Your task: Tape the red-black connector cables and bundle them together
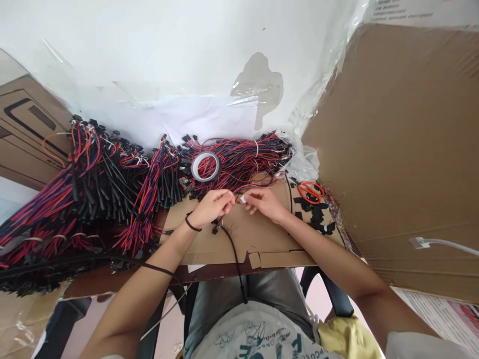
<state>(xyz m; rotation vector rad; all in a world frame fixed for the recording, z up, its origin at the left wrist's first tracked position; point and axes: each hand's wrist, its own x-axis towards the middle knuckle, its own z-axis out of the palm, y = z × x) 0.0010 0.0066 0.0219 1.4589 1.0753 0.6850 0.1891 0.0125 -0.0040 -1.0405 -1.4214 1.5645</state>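
Note:
Over the cardboard sheet (258, 239), my left hand (216, 205) pinches thin wires between thumb and fingers. Close to its right, my right hand (262, 203) is closed on a small white piece (243, 199). A black cable (236, 254) with a small connector end (216, 228) hangs below my left hand and runs down over the table edge toward my lap. Behind both hands lies a bundle of red and black wires (243, 159), with a roll of tape (206, 166) on top of it.
Orange-handled scissors (311, 191) and black tape pieces (317, 214) are on the right of the cardboard. More wire bundles (105, 179) fill the left side. A clear plastic bag (303, 162) sits at the back, beside a tall cardboard panel (404, 149).

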